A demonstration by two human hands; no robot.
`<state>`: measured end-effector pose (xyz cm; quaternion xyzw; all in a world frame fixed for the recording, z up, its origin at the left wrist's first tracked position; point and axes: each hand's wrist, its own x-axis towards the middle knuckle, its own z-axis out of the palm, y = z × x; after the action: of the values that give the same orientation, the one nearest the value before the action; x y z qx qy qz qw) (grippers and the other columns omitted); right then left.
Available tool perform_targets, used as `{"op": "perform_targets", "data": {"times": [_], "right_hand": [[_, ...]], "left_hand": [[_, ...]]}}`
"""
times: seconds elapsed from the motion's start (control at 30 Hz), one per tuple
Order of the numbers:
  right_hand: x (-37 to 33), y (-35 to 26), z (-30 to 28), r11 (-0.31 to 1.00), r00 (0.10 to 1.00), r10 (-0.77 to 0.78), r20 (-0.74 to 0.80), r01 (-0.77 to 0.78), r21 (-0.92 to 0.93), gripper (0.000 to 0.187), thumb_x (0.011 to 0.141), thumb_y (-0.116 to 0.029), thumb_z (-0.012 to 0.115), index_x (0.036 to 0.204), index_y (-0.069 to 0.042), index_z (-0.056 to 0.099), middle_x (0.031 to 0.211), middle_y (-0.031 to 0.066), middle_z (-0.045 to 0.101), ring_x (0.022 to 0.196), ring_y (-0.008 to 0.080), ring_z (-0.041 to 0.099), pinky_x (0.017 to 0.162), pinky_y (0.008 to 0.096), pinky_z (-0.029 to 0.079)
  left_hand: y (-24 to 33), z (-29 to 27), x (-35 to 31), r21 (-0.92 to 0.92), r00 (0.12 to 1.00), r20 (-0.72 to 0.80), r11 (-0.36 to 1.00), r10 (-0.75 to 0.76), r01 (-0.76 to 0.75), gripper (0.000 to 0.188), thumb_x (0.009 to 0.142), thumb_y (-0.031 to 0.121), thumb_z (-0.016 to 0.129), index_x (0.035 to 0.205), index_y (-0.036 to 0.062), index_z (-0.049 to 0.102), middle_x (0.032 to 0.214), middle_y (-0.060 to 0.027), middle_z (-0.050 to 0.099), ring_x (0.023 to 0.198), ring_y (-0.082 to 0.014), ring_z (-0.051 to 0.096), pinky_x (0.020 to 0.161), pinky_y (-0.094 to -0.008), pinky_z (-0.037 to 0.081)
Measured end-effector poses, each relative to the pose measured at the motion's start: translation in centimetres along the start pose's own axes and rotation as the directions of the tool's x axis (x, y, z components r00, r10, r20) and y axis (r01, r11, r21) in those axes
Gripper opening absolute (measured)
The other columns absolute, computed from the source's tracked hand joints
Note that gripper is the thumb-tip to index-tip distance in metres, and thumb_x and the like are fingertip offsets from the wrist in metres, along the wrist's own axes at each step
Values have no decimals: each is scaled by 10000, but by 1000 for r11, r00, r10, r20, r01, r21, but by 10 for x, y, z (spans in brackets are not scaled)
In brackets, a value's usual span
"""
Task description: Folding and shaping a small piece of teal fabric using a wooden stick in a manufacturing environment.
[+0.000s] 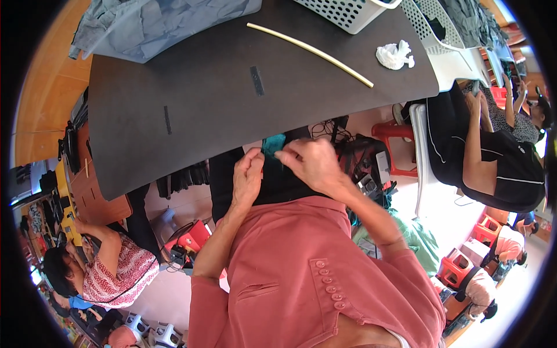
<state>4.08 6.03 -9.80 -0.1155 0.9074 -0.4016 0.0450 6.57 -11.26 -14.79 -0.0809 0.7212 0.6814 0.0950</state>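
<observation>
In my lap, below the near edge of the dark table, is a small teal piece of what looks like cloth. My left hand is closed, its thumb and fingertips pinching the left side of this piece. On the other side, my right hand is bent inward with its fingers drawn together close to the teal piece. It is slightly blurred, and whatever its fingertips hold is too small to tell.
On the dark table lie a long cream-coloured strip and crumpled white tissue. A bin of grey cloth pieces and a white perforated basket stand along its far side. People sit to both sides; a red stool is at right.
</observation>
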Motion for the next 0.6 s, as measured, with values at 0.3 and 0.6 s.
{"op": "perform_targets", "data": {"times": [0.3,0.6], "right_hand": [[113,-12,-118,816,908,-383,-171,246,-523,174,775,-47,531,941,-9,567,804,208,592,750,404,578,643,460,470],[107,-39,-115,750,960,-275,-55,178,-636,82,707,-16,544,760,36,578,815,230,576,792,417,575,702,469,468]], "left_hand": [[4,-13,14,116,996,14,989,90,-91,174,869,110,522,957,-11,612,636,37,449,601,-46,389,540,-224,347],[6,-24,11,162,989,75,977,124,-135,63,866,77,510,816,43,527,629,62,363,579,-33,320,512,-200,290]]}}
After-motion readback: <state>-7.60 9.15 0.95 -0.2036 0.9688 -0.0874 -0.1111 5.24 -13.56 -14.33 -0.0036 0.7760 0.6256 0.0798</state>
